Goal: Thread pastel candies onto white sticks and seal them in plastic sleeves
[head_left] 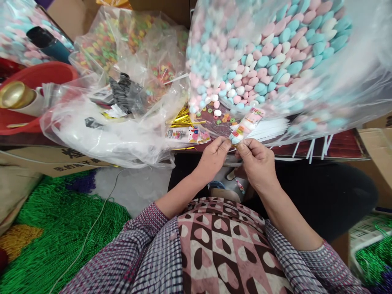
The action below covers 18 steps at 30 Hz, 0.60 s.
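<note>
Both hands meet at the table edge: the left hand (213, 157) and right hand (256, 160) each pinch the lower end of one small clear candy packet (246, 126), which tilts up to the right. Two big bags of pastel candies (269, 53) and ring candies (122, 41) lie behind; loose rings (225, 118), perhaps ten, dot the table.
</note>
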Tool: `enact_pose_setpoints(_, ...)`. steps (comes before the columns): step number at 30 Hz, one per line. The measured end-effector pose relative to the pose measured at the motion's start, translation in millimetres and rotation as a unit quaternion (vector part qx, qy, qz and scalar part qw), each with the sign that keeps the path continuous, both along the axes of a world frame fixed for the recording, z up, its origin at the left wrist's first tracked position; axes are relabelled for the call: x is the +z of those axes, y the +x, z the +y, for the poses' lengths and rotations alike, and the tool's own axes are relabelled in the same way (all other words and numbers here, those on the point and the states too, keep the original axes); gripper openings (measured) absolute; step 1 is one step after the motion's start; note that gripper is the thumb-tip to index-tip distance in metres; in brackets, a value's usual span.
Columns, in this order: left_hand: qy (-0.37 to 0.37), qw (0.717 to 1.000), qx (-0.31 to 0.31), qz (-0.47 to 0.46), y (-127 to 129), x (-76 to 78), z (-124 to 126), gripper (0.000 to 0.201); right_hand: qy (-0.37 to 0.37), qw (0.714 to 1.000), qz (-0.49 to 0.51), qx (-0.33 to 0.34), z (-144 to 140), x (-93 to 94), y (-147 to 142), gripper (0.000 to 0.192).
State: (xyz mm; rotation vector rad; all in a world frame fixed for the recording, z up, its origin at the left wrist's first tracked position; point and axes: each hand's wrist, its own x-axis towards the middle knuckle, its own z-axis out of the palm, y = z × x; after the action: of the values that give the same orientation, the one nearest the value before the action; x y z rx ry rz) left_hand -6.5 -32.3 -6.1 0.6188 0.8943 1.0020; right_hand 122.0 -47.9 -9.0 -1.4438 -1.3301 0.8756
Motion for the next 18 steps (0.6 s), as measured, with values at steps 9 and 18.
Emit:
enact_pose_setpoints(9,-0.015,0.999,0.009,-0.044,-2,10.7,-4,0.034,0.001,0.999,0.040,0.028,-2,12.3,-1,0.022)
enact_pose_setpoints(18,0.000,0.999,0.027,0.035,2,5.1,-6,0.033,0.111,0.971,-0.211,-0.003,-6,16.4,-12,0.017)
